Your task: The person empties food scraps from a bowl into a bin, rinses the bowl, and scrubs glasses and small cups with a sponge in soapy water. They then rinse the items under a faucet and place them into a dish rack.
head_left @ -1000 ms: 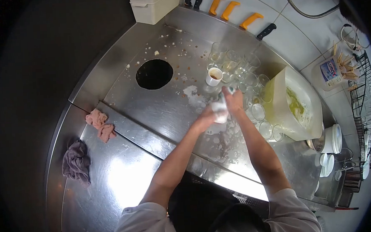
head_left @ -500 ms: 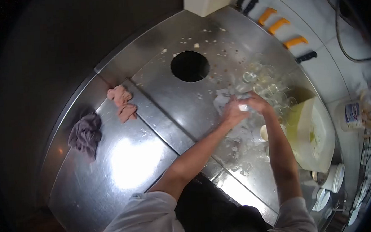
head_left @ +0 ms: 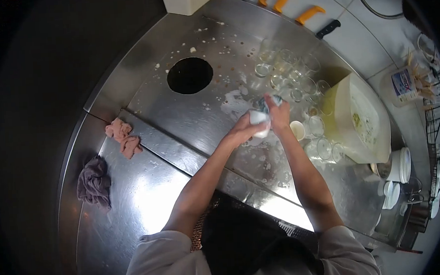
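Steel table (head_left: 148, 191), wet and crumb-strewn, with a round waste hole (head_left: 190, 75) at 11 o'clock from the hands. Yellowish tub (head_left: 363, 120) at 3 o'clock; a cluster of empty glasses (head_left: 291, 76) lies between tub and hole, at 1 o'clock. Pink rag (head_left: 123, 137) and grey rag (head_left: 94, 183) at 9 o'clock, well apart from the work.

Change over the last second: the small white cup (head_left: 297, 129) that stood among the glasses now sits just beside the right wrist, at 3 o'clock. Both hands are back near their earlier spot over the wet patch. Judgement: wiping goes on, piece by piece.

Pose: both forearms extended forward, converging. Left hand (head_left: 240, 131) has its fingers clamped on a white cup (head_left: 260, 119), held above the table. Right hand (head_left: 278, 115) presses a bluish cloth (head_left: 265, 103) against it, fingers closed on the cloth.
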Demonstrator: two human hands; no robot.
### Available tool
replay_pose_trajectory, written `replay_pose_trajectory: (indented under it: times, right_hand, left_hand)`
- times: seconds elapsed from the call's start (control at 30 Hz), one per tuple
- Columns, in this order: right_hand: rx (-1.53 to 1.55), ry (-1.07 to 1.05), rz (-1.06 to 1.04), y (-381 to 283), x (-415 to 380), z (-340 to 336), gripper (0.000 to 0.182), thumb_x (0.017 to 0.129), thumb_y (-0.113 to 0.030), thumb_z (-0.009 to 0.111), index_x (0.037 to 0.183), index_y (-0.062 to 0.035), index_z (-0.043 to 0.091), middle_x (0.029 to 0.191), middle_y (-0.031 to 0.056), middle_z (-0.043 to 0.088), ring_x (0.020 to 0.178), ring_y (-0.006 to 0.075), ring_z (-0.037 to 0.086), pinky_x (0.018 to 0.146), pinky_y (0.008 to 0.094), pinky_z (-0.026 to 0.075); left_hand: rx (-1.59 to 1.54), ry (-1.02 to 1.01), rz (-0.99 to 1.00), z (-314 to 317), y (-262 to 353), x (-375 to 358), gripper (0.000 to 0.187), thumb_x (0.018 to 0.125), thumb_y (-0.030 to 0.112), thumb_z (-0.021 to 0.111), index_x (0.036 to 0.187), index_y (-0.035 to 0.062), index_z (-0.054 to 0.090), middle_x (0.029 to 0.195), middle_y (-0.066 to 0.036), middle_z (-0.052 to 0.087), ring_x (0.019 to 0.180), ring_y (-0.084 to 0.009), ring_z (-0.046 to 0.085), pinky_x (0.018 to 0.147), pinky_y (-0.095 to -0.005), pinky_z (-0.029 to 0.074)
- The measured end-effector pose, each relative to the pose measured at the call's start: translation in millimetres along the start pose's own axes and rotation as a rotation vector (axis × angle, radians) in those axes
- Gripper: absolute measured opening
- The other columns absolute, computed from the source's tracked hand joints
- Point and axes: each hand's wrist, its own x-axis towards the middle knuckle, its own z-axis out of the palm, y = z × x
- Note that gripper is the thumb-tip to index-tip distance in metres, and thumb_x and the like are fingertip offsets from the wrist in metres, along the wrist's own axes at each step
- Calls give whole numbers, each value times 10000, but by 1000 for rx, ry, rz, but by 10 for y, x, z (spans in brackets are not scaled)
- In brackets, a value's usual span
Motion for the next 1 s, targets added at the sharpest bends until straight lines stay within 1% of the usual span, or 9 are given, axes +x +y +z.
replay_pose_trajectory:
  times: [0.1, 0.2, 0.23, 0.37, 0.43, 0.67, 0.73, 0.87, 1.0]
  right_hand:
    - [-107, 244, -181, -118, 75, -123, 533, 816, -416, 667, 1047, 62, 618, 903, 211, 671, 861, 342, 636, 798, 362, 474]
    - [-700, -410, -657, 299, 158, -219, 601, 775, -402, 681, 1146, 60, 576, 1037, 255, 633, 1008, 400, 587, 891, 372, 462]
    - [-622, -694, -444, 283, 66, -164, 577, 731, -356, 685, 1154, 23, 581, 1117, 255, 601, 1062, 382, 564, 942, 384, 447]
    - [-943, -633, -220, -60, -105, 125, 566, 700, -238, 668, 1207, -13, 551, 1054, 226, 637, 1031, 396, 583, 940, 434, 436]
    - [-992, -564, -109, -175, -326, 108, 525, 689, -182, 648, 1188, -44, 564, 1020, 217, 645, 1004, 398, 589, 923, 442, 445]
    - [-565, -525, -364, -110, -146, -378, 316, 720, -201, 674, 1013, -83, 664, 912, 208, 664, 871, 358, 638, 796, 426, 498]
    - [-368, -254, -333, -675, -141, -1166, 259, 757, -178, 666, 984, -54, 651, 884, 160, 678, 784, 235, 660, 722, 339, 505]
    - [-562, 402, -388, -520, 460, -2789, 459, 850, -379, 646, 1125, -21, 568, 939, 187, 677, 842, 295, 662, 744, 380, 501]
    - [-721, -228, -202, 719, 1177, -3499, 489, 863, -382, 605, 1172, -7, 547, 978, 205, 667, 941, 277, 631, 840, 370, 462]
  left_hand:
    - [341, 197, 205, 116, -30, -197, 673, 711, 201, 762, 1264, 39, 415, 1178, -115, 555, 1111, -262, 544, 947, -373, 431]
    - [403, 237, 306, 49, -266, -181, 771, 693, 109, 744, 1343, 40, 337, 1269, -144, 499, 1173, -265, 493, 1000, -380, 390]
    - [405, 242, 362, 16, -337, -195, 747, 713, 103, 719, 1351, 47, 335, 1277, -144, 498, 1171, -255, 496, 996, -377, 392]
    - [-110, 448, 262, 271, -408, -307, 659, 797, 72, 577, 1397, 71, 304, 1328, -158, 466, 1204, -242, 474, 998, -347, 381]
    - [152, 395, 184, 64, -519, -184, 597, 827, 52, 482, 1394, 50, 295, 1290, -202, 496, 1190, -292, 496, 1011, -366, 377]
    - [174, 220, 101, 181, -426, 187, 695, 797, -35, 447, 1456, 43, 243, 1450, -144, 356, 1327, -249, 348, 1056, -306, 303]
    - [40, 29, 148, 353, -443, 213, 720, 785, -66, 427, 1465, 44, 216, 1481, -156, 312, 1384, -252, 273, 1104, -323, 239]
    - [-312, -96, 56, 739, -199, 518, 654, 898, 239, 544, 1454, 53, 255, 1505, -136, 262, 1394, -250, 239, 1121, -349, 208]
    - [-227, -233, 156, 1031, -226, 1016, 624, 927, 395, 492, 1414, 36, 342, 1467, -135, 343, 1366, -244, 296, 1118, -338, 214]
